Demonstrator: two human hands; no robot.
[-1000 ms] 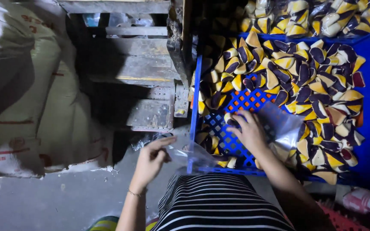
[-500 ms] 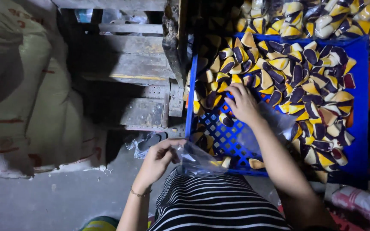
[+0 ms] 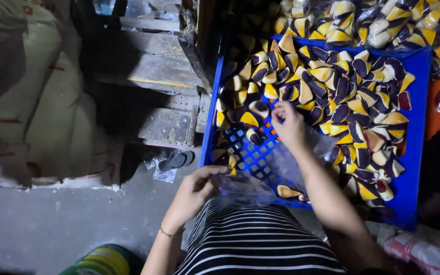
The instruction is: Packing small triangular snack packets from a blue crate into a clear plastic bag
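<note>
A blue perforated plastic crate of yellow-and-dark wedge pieces fills the upper right. A piece is pinched by the right hand at centre; a clear plastic bag is gripped by the left hand at lower centre.

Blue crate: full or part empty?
Part empty. The blue crate shows bare lattice floor near the right hand; yellow-and-dark pieces fill the rest.

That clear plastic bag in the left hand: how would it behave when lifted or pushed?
The bag looks thin and crumpled, so it is probably floppy and would sag rather than hold a shape. It seems see-through and empty, so likely very light. The left hand pinches its edge; the glossy film may be slippery.
</note>
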